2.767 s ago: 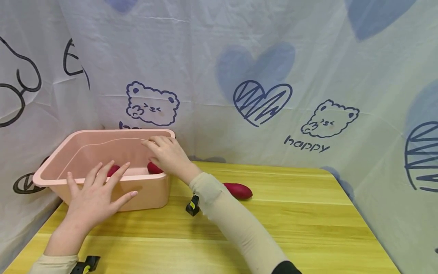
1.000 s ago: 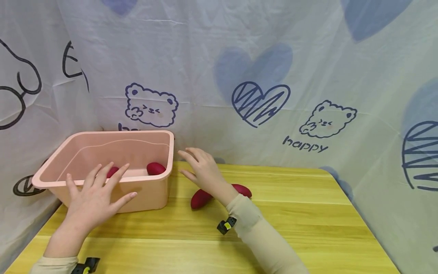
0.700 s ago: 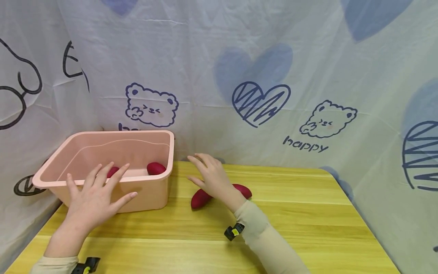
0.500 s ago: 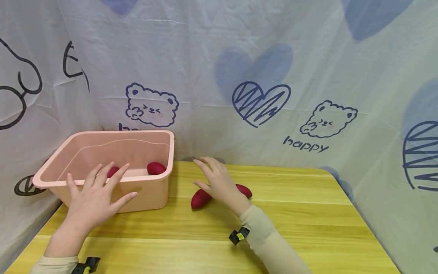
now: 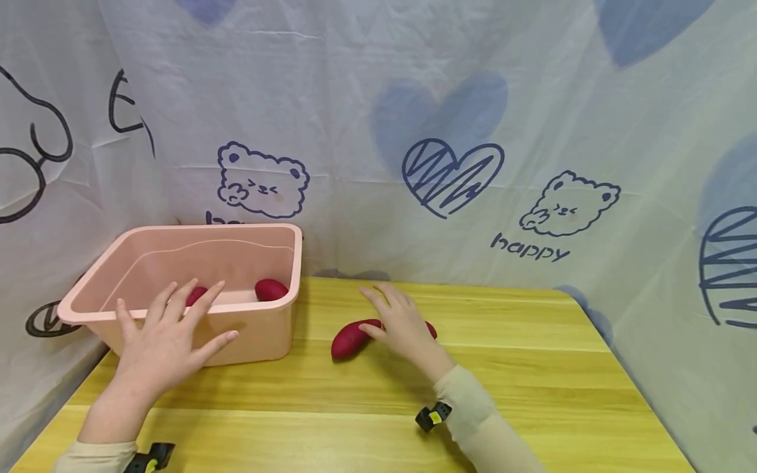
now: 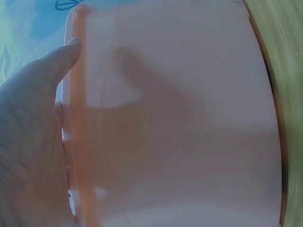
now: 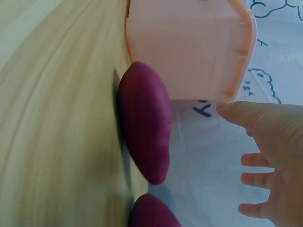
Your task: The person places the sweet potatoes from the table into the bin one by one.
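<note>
The left hand (image 5: 160, 341) lies flat, fingers spread and straight, against the near wall of the pink plastic tub (image 5: 248, 332), fingertips reaching up to its rim; the left wrist view shows the palm (image 6: 28, 142) pressed to the tub's side. The right hand (image 5: 405, 325) hovers low over the wooden worktop (image 5: 532, 381) with fingers loosely extended, holding nothing, its thumb just beside or touching the nearer purple sweet potato (image 5: 350, 337), which lies on the worktop a little to the right of the tub. A second sweet potato (image 5: 432, 328) lies behind the hand, mostly hidden. Two more sweet potatoes (image 5: 271, 289) rest inside the tub. A printed cloth backdrop (image 5: 473, 131) hangs behind.
</note>
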Available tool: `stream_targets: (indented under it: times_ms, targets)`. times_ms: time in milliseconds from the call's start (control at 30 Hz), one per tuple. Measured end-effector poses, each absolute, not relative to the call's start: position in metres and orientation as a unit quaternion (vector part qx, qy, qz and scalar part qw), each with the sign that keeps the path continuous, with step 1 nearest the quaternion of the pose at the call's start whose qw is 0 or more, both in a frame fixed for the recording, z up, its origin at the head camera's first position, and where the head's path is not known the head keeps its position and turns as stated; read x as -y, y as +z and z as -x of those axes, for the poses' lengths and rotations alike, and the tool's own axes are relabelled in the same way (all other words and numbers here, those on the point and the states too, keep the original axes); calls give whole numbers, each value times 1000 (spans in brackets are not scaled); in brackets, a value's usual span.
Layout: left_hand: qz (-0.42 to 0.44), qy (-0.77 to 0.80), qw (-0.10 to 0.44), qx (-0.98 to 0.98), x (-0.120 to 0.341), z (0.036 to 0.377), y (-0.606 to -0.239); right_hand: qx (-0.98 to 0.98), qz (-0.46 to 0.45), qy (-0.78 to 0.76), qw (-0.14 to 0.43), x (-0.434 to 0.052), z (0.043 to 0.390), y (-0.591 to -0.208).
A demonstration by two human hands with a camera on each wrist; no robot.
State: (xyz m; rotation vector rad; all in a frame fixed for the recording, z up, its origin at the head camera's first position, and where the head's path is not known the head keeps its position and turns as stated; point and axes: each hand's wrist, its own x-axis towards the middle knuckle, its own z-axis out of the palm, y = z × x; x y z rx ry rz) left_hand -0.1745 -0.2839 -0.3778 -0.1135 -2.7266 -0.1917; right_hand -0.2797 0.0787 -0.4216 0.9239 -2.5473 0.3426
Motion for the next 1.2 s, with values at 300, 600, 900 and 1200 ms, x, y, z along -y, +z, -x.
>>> stream_targets:
  times_ms: [300,600,900,1200]
  targets:
    - [43,-74,203,975,283,175,-377,928,-299,136,176,-96,283,-432]
    - [41,-72,206,975,284,175,-378,941,-274,137,142,-111,286,-445]
    - [39,-73,199,977,283,174,-378,957,-252,120,83,-119,284,-450]
    - [41,-73,196,977,283,174,-376,964,-235,115,49,-122,285,-453]
